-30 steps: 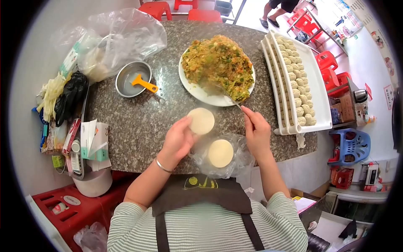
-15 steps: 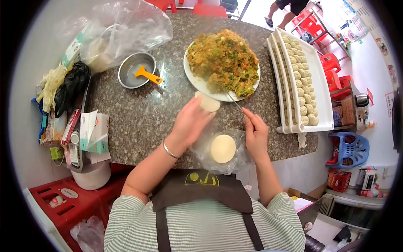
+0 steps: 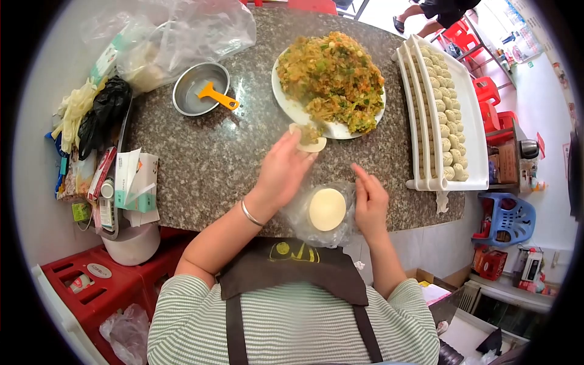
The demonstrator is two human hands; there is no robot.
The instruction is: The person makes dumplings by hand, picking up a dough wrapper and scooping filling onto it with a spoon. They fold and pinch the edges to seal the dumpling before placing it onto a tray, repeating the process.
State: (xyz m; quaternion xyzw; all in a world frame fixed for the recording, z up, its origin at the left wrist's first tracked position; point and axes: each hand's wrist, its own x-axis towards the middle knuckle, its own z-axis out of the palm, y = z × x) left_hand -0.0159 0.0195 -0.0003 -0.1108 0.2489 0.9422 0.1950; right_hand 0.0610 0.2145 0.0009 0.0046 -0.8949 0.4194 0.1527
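My left hand (image 3: 283,173) holds a round dough wrapper (image 3: 311,146) at the near rim of the filling plate, and a small lump of filling lies on it. My right hand (image 3: 371,198) is closed, its index finger pointing toward the wrapper. The thin metal utensil in it is hard to make out now; its shaft showed plainly a moment ago. A white plate (image 3: 292,111) carries a high mound of chopped vegetable filling (image 3: 334,79). Between my forearms, a stack of pale round wrappers (image 3: 327,209) rests on a clear plastic bag (image 3: 298,213).
Stacked white trays (image 3: 474,128) of pleated buns (image 3: 450,128) stand on the right. A metal bowl (image 3: 188,108) with an orange-handled scraper (image 3: 219,96) sits at the left. Plastic bags (image 3: 201,30) and boxes (image 3: 137,182) line the left side. A person's legs (image 3: 429,15) show beyond the table.
Filling now lies on the wrapper in my left hand, which was bare before. The utensil has left the mound. The view has shifted slightly.
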